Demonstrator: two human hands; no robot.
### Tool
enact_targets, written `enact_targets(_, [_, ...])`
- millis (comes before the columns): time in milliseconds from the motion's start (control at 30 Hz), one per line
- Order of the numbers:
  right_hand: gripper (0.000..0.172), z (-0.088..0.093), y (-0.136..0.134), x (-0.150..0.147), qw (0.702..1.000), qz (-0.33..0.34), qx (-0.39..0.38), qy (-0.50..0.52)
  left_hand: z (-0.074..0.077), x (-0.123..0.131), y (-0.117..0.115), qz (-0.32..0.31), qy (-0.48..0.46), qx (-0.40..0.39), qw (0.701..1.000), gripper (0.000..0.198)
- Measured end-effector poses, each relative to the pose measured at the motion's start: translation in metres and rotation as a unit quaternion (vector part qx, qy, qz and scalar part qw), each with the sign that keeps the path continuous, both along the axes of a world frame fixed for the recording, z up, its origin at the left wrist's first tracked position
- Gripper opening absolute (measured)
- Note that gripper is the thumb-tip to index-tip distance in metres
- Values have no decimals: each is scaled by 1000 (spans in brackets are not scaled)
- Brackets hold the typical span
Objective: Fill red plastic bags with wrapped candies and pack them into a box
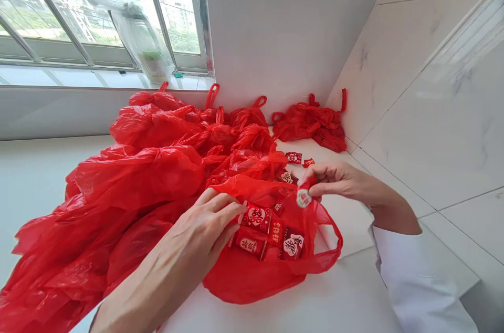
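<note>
An open red plastic bag lies in front of me, its handle loop spread to the right. Inside are several red packets with white and gold lettering. My left hand grips the bag's left rim, fingers bent beside the packets; the fingertips are partly hidden. Over the bag's right side, my right hand pinches a small red-wrapped sweet with a round cream label. Just behind the bag, a few more small red packets rest on the white surface.
Several tied red bags are heaped to the left and back. Another red bundle sits in the far corner by the tiled wall. On the barred window's sill stands a jar in a clear bag.
</note>
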State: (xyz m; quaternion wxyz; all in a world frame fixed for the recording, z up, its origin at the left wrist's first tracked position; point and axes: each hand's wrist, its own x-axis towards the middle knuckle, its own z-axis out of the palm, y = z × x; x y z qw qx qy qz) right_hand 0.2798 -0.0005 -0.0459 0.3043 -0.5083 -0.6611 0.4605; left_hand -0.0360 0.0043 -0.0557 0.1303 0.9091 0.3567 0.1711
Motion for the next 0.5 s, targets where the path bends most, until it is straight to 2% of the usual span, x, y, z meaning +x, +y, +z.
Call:
enact_targets(67, [13, 3, -5, -23, 996, 78, -28, -25, 2, 1, -2, -4, 19, -9, 1000, 26])
enact_targets(167, [12, -14, -3, -54, 991, 124, -40, -34, 4, 1, -7, -14, 28, -11, 999, 25])
enact_targets(233, [19, -30, -1, -64, 993, 105, -35, -46, 4, 0, -8, -10, 30, -10, 999, 27])
enact_targets(333, [30, -47, -1, -63, 985, 32, 44, -166, 0, -1, -8, 4, 38, -9, 999, 28])
enact_targets(400, [26, -47, -3, -55, 968, 8, 85, -237, -6, -2, -9, 3, 42, -17, 999, 29])
enact_targets(500, [22, -38, -8, -45, 955, 27, 79, -283, -20, -4, -15, -26, 22, -43, 998, 35])
